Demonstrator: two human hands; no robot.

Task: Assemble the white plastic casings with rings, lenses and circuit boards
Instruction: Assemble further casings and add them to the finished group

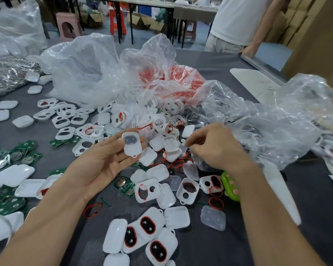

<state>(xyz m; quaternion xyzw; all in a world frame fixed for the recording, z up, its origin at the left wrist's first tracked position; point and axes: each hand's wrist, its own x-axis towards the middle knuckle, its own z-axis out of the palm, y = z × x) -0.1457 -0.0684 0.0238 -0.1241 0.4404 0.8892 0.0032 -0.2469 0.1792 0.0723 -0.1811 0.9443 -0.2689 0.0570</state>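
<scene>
casing (132,144): sat on the left hand's (104,160) nearly flat fingers, palm up, not clamped
right hand (211,146): fingertips curled, pinching what looked like a clear lens (183,145), near the casing
feel: guessing light, stiff, kinda slick plastic with thin walls
grab: outer edges, fingers off the lens window

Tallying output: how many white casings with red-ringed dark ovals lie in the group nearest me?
3 white plastic casings with red-ringed dark ovals: the left casing, the upper-middle casing, the lower-right casing. Face-down casings beside them may hide more.
</scene>
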